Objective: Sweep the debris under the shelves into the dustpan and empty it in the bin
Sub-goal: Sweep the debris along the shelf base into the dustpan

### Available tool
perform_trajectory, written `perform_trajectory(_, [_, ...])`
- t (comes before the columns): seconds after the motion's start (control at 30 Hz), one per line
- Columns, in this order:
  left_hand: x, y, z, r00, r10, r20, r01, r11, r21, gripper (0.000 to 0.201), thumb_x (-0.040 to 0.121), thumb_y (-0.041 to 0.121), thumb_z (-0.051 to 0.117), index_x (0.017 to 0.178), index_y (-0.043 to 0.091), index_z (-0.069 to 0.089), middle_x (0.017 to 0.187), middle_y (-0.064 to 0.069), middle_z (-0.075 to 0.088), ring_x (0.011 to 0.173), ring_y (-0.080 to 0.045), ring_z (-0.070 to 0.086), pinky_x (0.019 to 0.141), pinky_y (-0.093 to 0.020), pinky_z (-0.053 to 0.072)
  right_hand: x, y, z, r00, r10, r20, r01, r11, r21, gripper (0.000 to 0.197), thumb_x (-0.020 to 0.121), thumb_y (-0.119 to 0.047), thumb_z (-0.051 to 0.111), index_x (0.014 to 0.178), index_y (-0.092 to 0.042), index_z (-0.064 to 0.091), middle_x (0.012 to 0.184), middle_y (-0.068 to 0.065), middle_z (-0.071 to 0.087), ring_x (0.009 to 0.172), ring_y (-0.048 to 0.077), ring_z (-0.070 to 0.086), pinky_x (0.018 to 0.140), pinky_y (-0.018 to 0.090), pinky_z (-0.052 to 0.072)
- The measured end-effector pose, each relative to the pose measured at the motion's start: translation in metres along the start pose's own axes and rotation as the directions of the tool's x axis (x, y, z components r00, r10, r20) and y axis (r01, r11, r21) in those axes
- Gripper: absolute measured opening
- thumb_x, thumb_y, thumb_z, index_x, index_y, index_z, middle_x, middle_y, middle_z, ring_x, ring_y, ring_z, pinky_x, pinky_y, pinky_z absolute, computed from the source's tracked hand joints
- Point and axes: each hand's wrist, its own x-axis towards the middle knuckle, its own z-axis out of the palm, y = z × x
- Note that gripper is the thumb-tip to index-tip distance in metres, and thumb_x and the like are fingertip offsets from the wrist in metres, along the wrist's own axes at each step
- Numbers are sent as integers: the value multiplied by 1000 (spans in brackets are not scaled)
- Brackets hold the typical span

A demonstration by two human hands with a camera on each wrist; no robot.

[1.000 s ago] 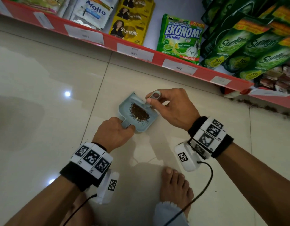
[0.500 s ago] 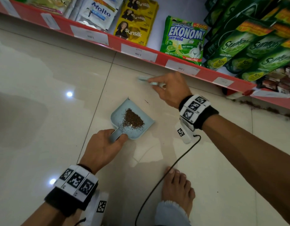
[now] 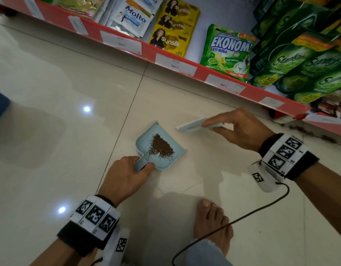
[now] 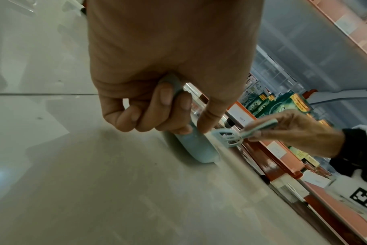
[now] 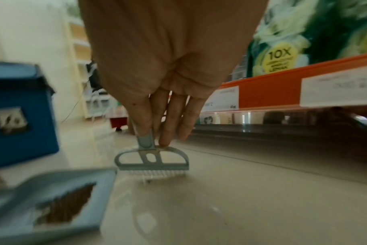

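A pale blue dustpan [image 3: 144,138] lies flat on the tiled floor with a heap of brown debris [image 3: 162,146] in it. My left hand [image 3: 125,175] grips its short handle, fingers curled round it in the left wrist view [image 4: 170,102]. My right hand [image 3: 238,129] pinches a small pale blue brush [image 3: 192,126] just right of the pan, above the floor. The right wrist view shows the brush [image 5: 152,159] bristles down near the pan's open edge [image 5: 98,174]. More dark debris [image 3: 319,134] lies under the red shelf at the right.
A red shelf edge [image 3: 200,72] with price tags and detergent and shampoo packs runs across the back. A blue bin [image 5: 19,114] stands on the floor beyond the dustpan. My bare foot [image 3: 211,225] and a black cable [image 3: 261,208] are just behind the hands.
My right hand has lifted the brush out of the dustpan and carried it off to the pan's right. The left hand keeps hold of the handle, and the debris stays in the pan.
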Motion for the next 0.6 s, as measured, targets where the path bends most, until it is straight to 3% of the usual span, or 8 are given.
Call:
perform_trajectory(0.1, [7,14,3,999,20,36,-21,1000,11,49,87,49,61,54,18,41,47,5,48,46,-13,46,48,-24,34,3,-6,0,968,97,-232,-77,993,91,23,93,-17,66,115,-18,73,111,-7,73,95,6,71,90,23,56])
perform_trajectory(0.2, [15,27,6,996,14,88,-16,1000,21,49,87,48,61,53,18,42,51,2,49,51,-17,49,53,-25,35,7,-15,3,932,138,-336,-158,987,-30,21,94,-20,64,112,-16,73,105,-1,75,86,14,72,82,33,60])
perform_trajectory(0.3, [22,35,6,993,-25,116,18,998,60,46,86,50,61,60,17,44,58,0,49,62,-23,51,60,-27,38,10,-25,15,959,188,-212,-241,933,-267,19,95,-26,56,101,-19,73,91,3,76,81,25,70,76,38,56])
perform_trajectory(0.37, [25,36,5,990,-57,129,46,995,84,45,85,52,61,68,13,46,63,-2,50,68,-25,52,63,-28,39,10,-33,28,970,223,-97,-242,923,-298,22,98,-31,51,96,-20,70,83,2,73,75,24,67,72,36,54])
perform_trajectory(0.47, [25,37,5,987,-80,143,65,993,102,43,84,53,60,71,13,49,65,-3,52,70,-27,55,64,-28,42,8,-44,39,975,205,-90,-206,979,-1,20,96,-31,57,97,-18,73,81,-2,74,72,13,69,72,34,57])
perform_trajectory(0.53, [23,37,5,986,-87,145,70,991,116,44,84,54,59,75,11,53,68,-5,55,73,-28,58,66,-29,44,9,-45,36,954,221,-205,-182,964,192,16,95,-29,61,96,-18,73,82,-7,75,72,4,70,71,26,59])
perform_trajectory(0.6, [22,36,5,985,-94,145,76,989,124,46,85,55,59,78,10,54,71,-6,56,77,-29,60,68,-31,46,12,-40,30,910,257,-324,-197,958,206,14,94,-27,62,95,-18,72,81,-7,74,71,4,70,70,27,60])
